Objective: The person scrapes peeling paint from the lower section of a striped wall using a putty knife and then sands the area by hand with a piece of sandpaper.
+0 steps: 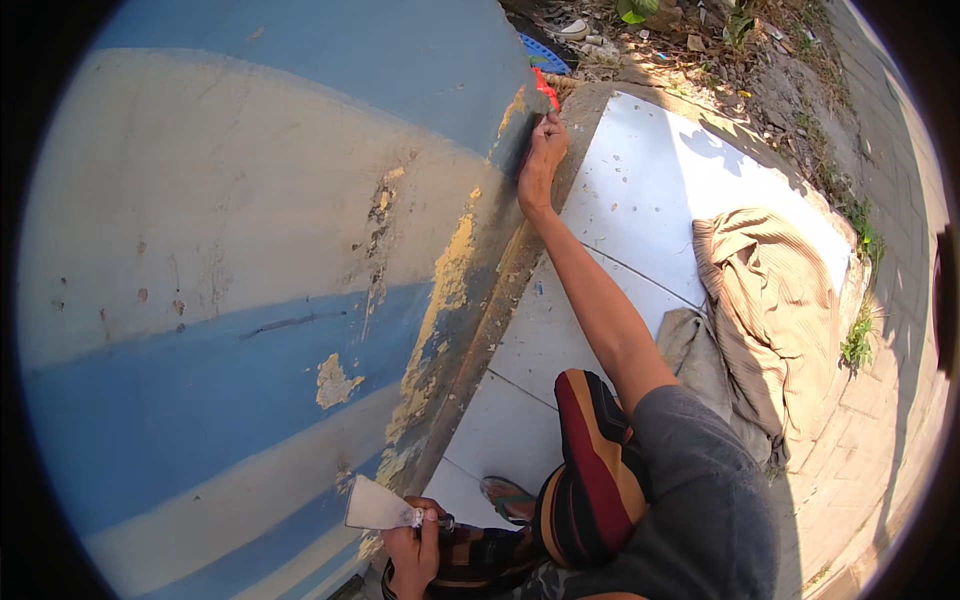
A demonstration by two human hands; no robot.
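My left hand [408,556], low in the view, is closed around the dark handle of a paint scraper [383,505]. The scraper's wide, whitish blade lies flat-side up in front of the wall [240,400], which is painted in blue and cream stripes. Along the wall's lower edge the paint has flaked off, baring yellowish patches [447,265]. My right arm stretches far forward, and my right hand [543,165] is closed against the wall's base near its far end. A red strip [545,90] shows just beyond its fingertips; whether the fingers grip it is unclear.
White floor tiles [640,170] run beside the wall, with specks of debris on them. A beige ribbed cloth [770,300] and a grey cloth [693,350] lie to the right. Beyond are soil with litter [700,60], a blue plastic piece [543,54] and paving [890,400].
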